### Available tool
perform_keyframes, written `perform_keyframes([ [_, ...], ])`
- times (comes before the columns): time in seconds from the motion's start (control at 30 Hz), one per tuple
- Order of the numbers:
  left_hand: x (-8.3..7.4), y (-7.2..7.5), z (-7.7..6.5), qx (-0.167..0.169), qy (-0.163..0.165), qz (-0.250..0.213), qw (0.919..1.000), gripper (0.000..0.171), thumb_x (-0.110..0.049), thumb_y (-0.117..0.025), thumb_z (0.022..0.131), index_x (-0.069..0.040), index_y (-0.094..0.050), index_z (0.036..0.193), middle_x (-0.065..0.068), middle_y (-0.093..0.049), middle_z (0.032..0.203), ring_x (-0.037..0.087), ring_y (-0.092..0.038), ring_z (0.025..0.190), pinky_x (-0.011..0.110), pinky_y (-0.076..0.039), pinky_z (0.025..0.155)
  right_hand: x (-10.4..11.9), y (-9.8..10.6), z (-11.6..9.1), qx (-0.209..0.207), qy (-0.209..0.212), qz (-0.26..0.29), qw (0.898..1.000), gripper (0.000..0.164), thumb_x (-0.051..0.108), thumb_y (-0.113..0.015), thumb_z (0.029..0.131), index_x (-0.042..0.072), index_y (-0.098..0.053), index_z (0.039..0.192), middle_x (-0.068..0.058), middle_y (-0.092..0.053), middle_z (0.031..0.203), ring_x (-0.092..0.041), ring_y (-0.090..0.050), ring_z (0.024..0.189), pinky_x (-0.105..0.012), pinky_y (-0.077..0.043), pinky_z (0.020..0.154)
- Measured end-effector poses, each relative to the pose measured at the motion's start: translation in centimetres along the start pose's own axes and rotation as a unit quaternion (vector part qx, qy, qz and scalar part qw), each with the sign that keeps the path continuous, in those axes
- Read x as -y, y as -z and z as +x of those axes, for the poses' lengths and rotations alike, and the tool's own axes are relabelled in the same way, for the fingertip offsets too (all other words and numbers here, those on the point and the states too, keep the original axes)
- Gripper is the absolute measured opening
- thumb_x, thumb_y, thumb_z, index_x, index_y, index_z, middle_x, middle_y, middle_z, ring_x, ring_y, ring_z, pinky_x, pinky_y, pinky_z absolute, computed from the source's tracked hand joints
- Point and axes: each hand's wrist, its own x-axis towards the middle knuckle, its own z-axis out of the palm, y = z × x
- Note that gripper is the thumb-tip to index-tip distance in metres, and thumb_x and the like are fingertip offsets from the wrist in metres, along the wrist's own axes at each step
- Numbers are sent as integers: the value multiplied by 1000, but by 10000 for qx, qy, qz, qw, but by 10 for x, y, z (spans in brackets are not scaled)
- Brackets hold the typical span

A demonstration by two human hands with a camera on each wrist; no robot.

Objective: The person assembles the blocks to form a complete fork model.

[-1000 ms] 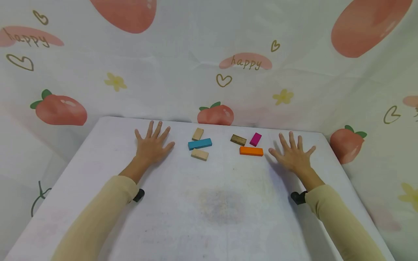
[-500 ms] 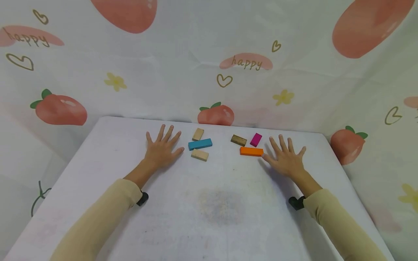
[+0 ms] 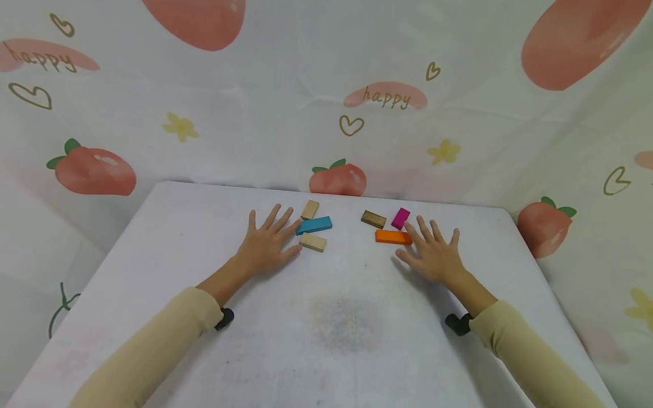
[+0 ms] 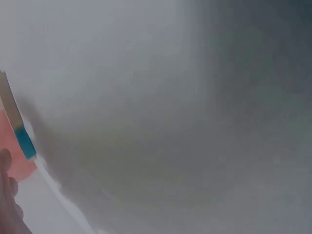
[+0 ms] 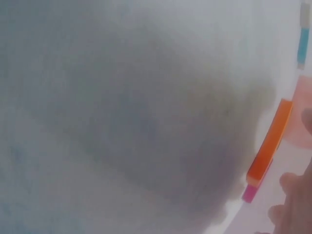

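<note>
My left hand (image 3: 265, 246), fingers spread and straight, is palm down just left of a blue block (image 3: 314, 225). Two pale wooden blocks lie by the blue one, one behind it (image 3: 309, 209) and one in front (image 3: 313, 242); the thumb tip is right at the front one. On the other side my right hand (image 3: 432, 255) is spread too, its index finger overlapping the right end of an orange block (image 3: 391, 237) in the head view. Behind the orange block are a dark brown wooden block (image 3: 373, 219) and a magenta block (image 3: 400, 217). Neither hand holds anything.
The blocks lie near the back edge of a white table (image 3: 347, 374). A white cloth (image 3: 285, 113) printed with peaches, hearts and flowers hangs behind it. Each wrist carries a small black device, such as the right one (image 3: 458, 324).
Both hands have moved inward, the left to the right and the right to the left, and slightly toward the person, coming up beside the blocks. The blocks have not moved.
</note>
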Motion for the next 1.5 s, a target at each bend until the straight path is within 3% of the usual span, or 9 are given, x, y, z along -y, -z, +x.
perform_keyframes([
  [0.37, -14, 0, -4, 71, -360, 80, 9993, 67, -57, -44, 98, -22, -39, 155, 7, -25, 164, 32, -11, 152, 74, -10, 110, 16, -2, -6, -71, 392, 160, 9991, 80, 62, -45, 95, 15, -27, 159, -17, -19, 163, -46, -19, 147, -79, 2, 106],
  [0.63, -22, 1, -7, 46, -611, 153, 9980, 63, -55, -45, 99, -20, -45, 151, 9, -33, 160, 32, -16, 151, 74, -15, 108, 24, -4, -7, 95, 412, 488, 9979, 78, 58, -47, 96, 15, -28, 158, -14, -25, 162, -42, -21, 148, -79, -3, 106],
  [1.03, -36, 4, -11, 297, -713, 43, 9970, 66, -56, -41, 101, -17, -42, 153, 10, -38, 158, 32, -22, 150, 73, -12, 110, 29, -7, -11, -8, 531, 360, 9979, 76, 54, -50, 97, 12, -31, 157, -16, -25, 162, -44, -22, 147, -77, -4, 107],
  [1.33, -46, 7, -9, 327, -733, 139, 9967, 67, -55, -44, 100, -7, -48, 147, 14, -47, 150, 31, -43, 139, 73, -15, 110, 31, -7, -13, -34, 828, 541, 9951, 76, 55, -51, 97, 12, -31, 157, -15, -25, 162, -43, -21, 147, -78, -5, 107],
  [1.5, -50, 7, -8, 403, -687, 24, 9968, 68, -53, -47, 100, -4, -48, 147, 16, -48, 150, 30, -47, 137, 72, -15, 111, 31, -7, -15, 10, 1014, 636, 9928, 76, 55, -51, 96, 13, -32, 157, -14, -24, 163, -42, -19, 148, -76, -5, 108],
])
